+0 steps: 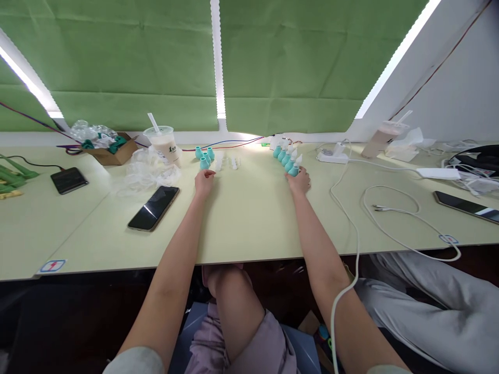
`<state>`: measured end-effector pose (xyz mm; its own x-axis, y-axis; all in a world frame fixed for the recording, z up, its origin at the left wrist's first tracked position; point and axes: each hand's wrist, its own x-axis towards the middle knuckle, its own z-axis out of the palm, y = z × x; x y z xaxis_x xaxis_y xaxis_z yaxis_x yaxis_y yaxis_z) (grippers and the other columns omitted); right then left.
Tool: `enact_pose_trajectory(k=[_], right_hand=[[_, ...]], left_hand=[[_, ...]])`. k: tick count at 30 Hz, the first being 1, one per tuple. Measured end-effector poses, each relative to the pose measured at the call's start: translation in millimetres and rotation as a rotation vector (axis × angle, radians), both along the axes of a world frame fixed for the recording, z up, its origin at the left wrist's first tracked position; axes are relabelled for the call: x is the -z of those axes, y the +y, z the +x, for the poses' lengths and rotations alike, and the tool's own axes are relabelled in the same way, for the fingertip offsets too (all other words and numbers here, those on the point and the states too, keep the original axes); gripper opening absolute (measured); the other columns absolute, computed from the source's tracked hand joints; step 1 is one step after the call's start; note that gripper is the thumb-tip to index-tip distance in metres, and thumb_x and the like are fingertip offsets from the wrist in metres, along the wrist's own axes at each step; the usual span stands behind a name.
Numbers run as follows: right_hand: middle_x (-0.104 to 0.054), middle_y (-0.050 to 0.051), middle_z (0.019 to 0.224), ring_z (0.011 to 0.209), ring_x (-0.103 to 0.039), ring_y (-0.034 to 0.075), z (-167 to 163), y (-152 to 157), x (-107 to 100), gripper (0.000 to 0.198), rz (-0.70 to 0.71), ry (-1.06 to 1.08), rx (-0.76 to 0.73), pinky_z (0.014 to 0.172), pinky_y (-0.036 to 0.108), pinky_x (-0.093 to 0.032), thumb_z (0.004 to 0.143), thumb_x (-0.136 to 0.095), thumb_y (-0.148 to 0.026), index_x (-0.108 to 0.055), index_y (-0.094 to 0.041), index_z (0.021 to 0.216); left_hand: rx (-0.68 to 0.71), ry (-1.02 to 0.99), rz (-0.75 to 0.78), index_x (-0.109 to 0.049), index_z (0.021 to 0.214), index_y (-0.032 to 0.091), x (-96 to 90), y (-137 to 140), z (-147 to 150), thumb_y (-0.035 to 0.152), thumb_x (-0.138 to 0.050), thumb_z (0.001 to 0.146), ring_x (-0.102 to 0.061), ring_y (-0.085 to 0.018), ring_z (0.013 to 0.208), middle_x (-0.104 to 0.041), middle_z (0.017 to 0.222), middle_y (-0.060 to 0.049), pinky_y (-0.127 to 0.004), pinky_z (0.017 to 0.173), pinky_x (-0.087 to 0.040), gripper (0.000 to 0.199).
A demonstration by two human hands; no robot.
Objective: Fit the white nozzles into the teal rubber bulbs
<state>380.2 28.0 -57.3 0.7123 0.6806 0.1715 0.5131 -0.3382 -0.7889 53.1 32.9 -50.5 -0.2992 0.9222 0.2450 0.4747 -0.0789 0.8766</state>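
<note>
My right hand (300, 182) is closed round the nearest teal bulb with a white pointed tip (293, 170). That bulb stands at the front of a slanting row of several similar tipped teal bulbs (284, 157). On the left, my left hand (205, 183) has its fingers drawn together just in front of a small group of teal bulbs without tips (204, 163). Whether anything is between those fingers cannot be made out. Small translucent white pieces (234, 162) lie on the table right of this group.
A black phone (154, 208), a crumpled clear bag (146, 169) and a drink cup (162, 143) are on the left, with a cardboard box (111, 151) behind. To the right, a white cable (351, 221) runs from a power strip (332, 157) over the table edge. A person in grey trousers (429, 301) sits there.
</note>
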Motion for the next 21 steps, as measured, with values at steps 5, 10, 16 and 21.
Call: enact_pose_trajectory(k=[5,10,16,21], right_hand=[[-0.042,0.018,0.133,0.125,-0.039,0.031,-25.3,-18.3,-21.1,0.052,0.267,-0.132,0.134,0.094,0.047,-0.036,0.082,-0.052,-0.033,-0.037,-0.019,0.13],[-0.053,0.011,0.117,0.109,-0.049,0.024,-72.3,-40.0,-27.9,0.027,0.422,-0.348,-0.29,0.09,0.037,-0.036,0.087,-0.044,-0.026,-0.048,-0.02,0.113],[-0.058,0.009,0.116,0.105,-0.051,0.024,-122.5,-16.7,-7.7,0.028,0.225,-0.409,-0.707,0.085,0.036,-0.035,0.086,-0.052,-0.022,-0.053,-0.023,0.114],[-0.057,0.011,0.12,0.111,-0.048,0.027,-150.3,25.2,-16.9,0.034,0.086,-0.513,-0.767,0.087,0.039,-0.034,0.087,-0.054,-0.022,-0.055,-0.025,0.121]], left_hand=[[0.016,0.014,-0.006,-0.068,0.082,0.017,1.6,0.5,-0.3,0.012,-0.051,0.074,-0.059,-0.017,0.084,-0.068,0.092,-0.005,-0.032,0.084,-0.045,0.02],[0.018,-0.007,-0.01,-0.068,0.081,0.017,3.2,1.4,-0.7,0.011,-0.05,0.071,-0.059,-0.017,0.083,-0.067,0.091,-0.006,-0.033,0.085,-0.045,0.021],[0.035,-0.023,0.019,-0.067,0.076,0.02,6.4,2.7,-0.5,0.012,-0.05,0.072,-0.057,-0.018,0.081,-0.068,0.089,-0.006,-0.035,0.084,-0.045,0.019],[0.085,0.031,0.067,-0.066,0.075,0.02,12.2,4.3,-0.5,0.011,-0.05,0.072,-0.058,-0.022,0.086,-0.067,0.089,-0.008,-0.038,0.084,-0.045,0.019]])
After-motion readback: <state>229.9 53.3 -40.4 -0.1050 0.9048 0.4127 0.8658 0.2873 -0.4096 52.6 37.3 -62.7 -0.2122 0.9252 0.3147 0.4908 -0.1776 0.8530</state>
